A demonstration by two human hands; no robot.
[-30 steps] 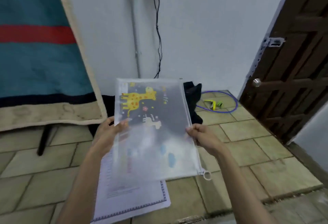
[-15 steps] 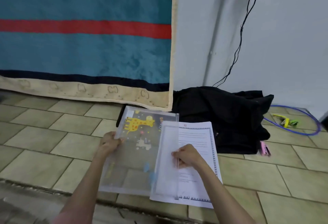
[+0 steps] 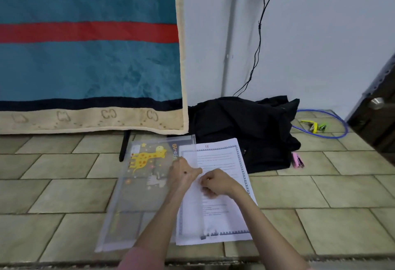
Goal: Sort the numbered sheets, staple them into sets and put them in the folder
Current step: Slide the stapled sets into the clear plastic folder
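In the lower middle of the frame a translucent folder printed with a yellow giraffe is lying on the tiled floor, and the numbered sheets, with a patterned border and a red mark at the top, are lying partly under its right edge, their right part sticking out bare. The left hand is resting on the folder's right edge near the centre of the frame, its thumb pointing right along that edge; whether the fingers are pinching the plastic cannot be told, as they are hidden behind the back of the hand. The right hand is sitting just right of it on the sheets, fingers curled tight at the folder's edge, and it appears to be pinching something small there, though what exactly is too blurred to tell. The two hands are almost touching. A pink sleeve is showing at the bottom edge. Just above the sheets a heap of black cloth is lying against the white wall, and a pink stapler is lying at its right side. A blue cord loop with yellow-green clips is lying in the right middle, near a dark door. A teal blanket with a red stripe is hanging in the upper left.
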